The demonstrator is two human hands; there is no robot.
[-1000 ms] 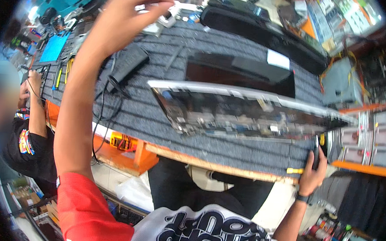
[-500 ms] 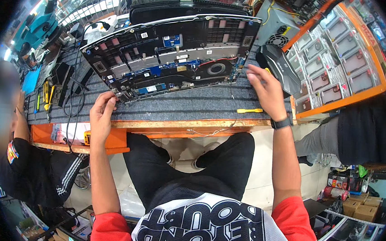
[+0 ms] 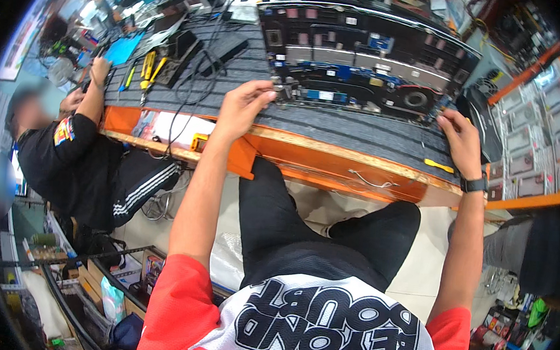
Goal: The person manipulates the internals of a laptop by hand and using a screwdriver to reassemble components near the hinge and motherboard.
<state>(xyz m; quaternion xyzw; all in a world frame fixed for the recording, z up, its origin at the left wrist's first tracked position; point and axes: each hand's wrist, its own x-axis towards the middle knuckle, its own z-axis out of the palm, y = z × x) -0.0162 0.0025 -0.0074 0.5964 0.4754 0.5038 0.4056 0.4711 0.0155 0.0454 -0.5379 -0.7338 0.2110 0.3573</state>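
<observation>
An opened laptop [image 3: 366,76] stands tilted up on the grey striped mat, its insides toward me: blue circuit boards, a grey metal strip and a round fan at the right. My left hand [image 3: 244,106] has thumb and fingers closed at its lower left corner. At the lower right corner, my right hand [image 3: 461,140] pinches the edge between thumb and fingers; the fingertips are partly hidden. A yellow pry tool [image 3: 438,166] lies on the mat just below my right hand.
Yellow-handled tools [image 3: 148,72], a black cable [image 3: 199,70] and a blue sheet [image 3: 123,49] lie left on the bench. An orange drawer [image 3: 245,156] juts out under its edge. A co-worker [image 3: 80,159] sits at left; an orange-framed display case [image 3: 545,143] stands at right.
The view has swung left, so the bench appears farther right. My right hand, apart from the laptop before, has closed on its lower right corner. My left hand stays at the other corner.
</observation>
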